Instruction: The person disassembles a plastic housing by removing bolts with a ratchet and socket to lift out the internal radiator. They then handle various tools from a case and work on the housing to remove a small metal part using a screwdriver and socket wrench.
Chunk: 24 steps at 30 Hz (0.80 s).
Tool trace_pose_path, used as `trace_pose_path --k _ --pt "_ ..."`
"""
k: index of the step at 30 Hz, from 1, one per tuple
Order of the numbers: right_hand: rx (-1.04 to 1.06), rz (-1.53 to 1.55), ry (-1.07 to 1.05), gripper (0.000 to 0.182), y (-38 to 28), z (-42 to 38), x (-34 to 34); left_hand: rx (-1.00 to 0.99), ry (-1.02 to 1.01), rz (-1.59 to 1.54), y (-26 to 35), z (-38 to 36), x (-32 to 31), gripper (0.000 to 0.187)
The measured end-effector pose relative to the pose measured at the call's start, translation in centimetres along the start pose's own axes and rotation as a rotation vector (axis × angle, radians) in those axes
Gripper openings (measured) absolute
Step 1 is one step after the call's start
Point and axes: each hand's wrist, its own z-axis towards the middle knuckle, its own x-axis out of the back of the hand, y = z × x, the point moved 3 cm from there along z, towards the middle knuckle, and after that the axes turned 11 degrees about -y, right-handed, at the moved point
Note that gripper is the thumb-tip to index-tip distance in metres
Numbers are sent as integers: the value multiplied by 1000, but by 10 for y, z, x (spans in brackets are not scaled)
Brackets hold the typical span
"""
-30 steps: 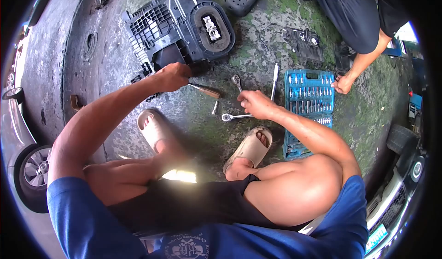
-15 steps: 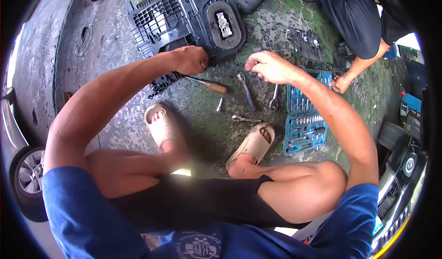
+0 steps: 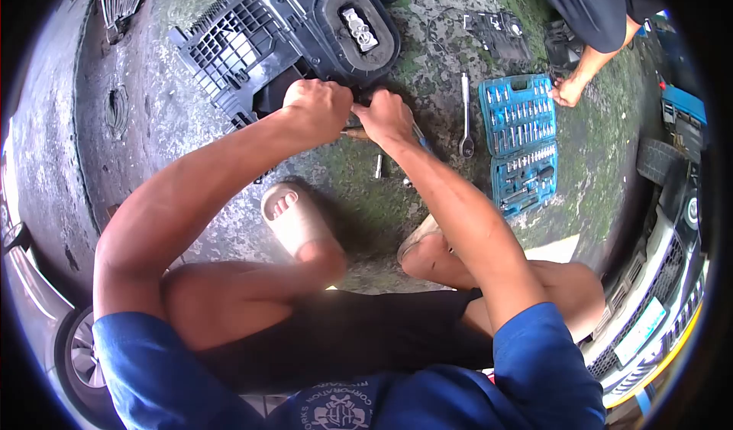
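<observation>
A large black plastic housing (image 3: 263,29) with ribbed grids and a foam-ringed oval opening lies on the floor in front of me. My left hand (image 3: 319,108) is closed in a fist at its near edge. Right beside it, my right hand (image 3: 385,117) is also closed, thumb towards the left hand. Whatever is in the fingers of either hand is hidden. Under the hands, a wooden tool handle (image 3: 354,133) and a blue-handled ratchet (image 3: 419,135) show only in part. A small socket (image 3: 379,166) lies nearer my feet.
To the right lie a ratchet (image 3: 466,124) and an open blue socket set (image 3: 524,155). A co-worker's hand (image 3: 566,92) is at the set's upper right edge. Dark parts (image 3: 496,34) lie behind it. Cars stand at both sides.
My right hand has moved left from above the ratchets and closed beside my left hand. The view has shifted. The socket set now shows more fully.
</observation>
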Motion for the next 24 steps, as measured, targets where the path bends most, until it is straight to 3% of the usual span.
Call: trace_pose_path --k 4,8,11,13,14,15,18,21,22,24 --pt "26 24 106 40 5 2 -1 46 -43 16 -12 1 1 37" --pt "36 -1 102 34 -3 7 -10 33 80 69 -27 -10 0 44" --pt "117 95 98 25 4 13 -18 -116 193 57 -28 -24 -16 48" --pt "198 296 -137 23 16 17 -23 -291 177 -139 -24 -39 -23 49" --pt "235 396 -261 22 24 14 -26 -355 361 -111 -21 -33 -41 47" --pt "168 511 -517 20 22 3 -19 -363 405 -168 -16 -29 -51 47" --pt "-17 700 -803 8 11 -39 14 -432 495 -347 7 -10 -68 47" --pt "-65 866 -812 7 37 -46 35 -413 411 -497 33 2 -70 45" --pt "-67 940 -803 9 44 -50 40 -436 538 -530 38 7 -73 37" --pt "-64 924 -796 9 55 -54 43 -389 489 -593 42 19 -78 32"
